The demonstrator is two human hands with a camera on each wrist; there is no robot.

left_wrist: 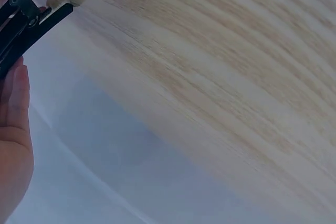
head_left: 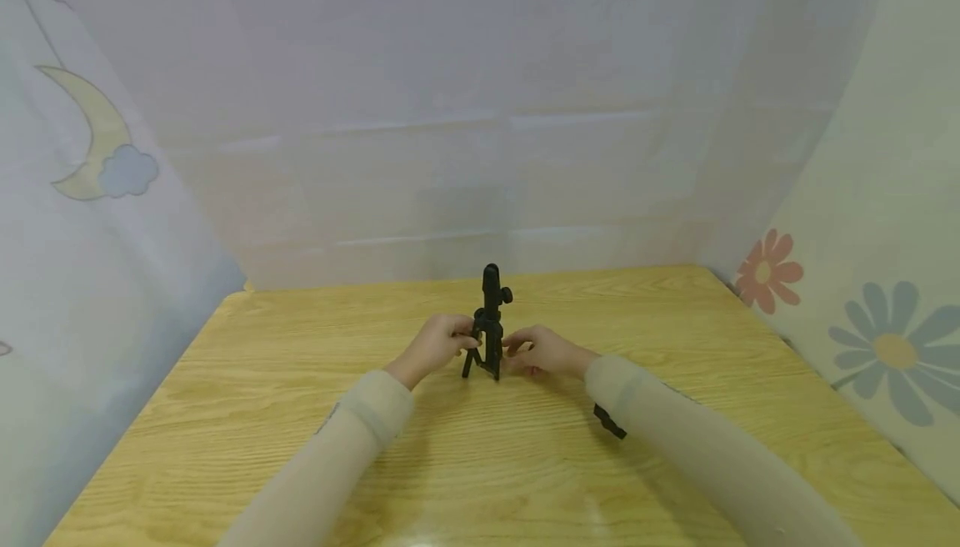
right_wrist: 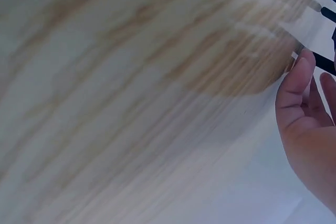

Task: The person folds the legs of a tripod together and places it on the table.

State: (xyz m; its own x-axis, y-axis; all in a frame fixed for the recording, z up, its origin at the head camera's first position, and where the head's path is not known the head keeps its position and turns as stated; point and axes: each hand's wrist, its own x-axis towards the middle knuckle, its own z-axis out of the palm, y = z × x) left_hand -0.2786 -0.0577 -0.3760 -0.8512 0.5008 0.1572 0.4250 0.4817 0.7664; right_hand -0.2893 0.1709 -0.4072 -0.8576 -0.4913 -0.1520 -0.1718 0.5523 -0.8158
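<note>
A small black tripod [head_left: 491,338], with a side knob and a narrow upright head, stands on the wooden table [head_left: 300,447], its legs slightly spread. My left hand [head_left: 438,343] holds it from the left, at the upper part of a leg; in the left wrist view the tripod's legs [left_wrist: 50,24] lie beyond the fingers. From the right, my right hand [head_left: 543,351] has its curled fingers and thumb at a lower leg. In the right wrist view the thumb overlaps that leg [right_wrist: 323,62] near its foot. The far fingers of both hands are partly hidden.
A small black piece [head_left: 609,422] lies beside the right forearm, partly covered by the sleeve. Pale fabric walls [head_left: 465,155] surround the table at the back and both sides, with a printed moon [head_left: 93,126] and flowers [head_left: 896,351].
</note>
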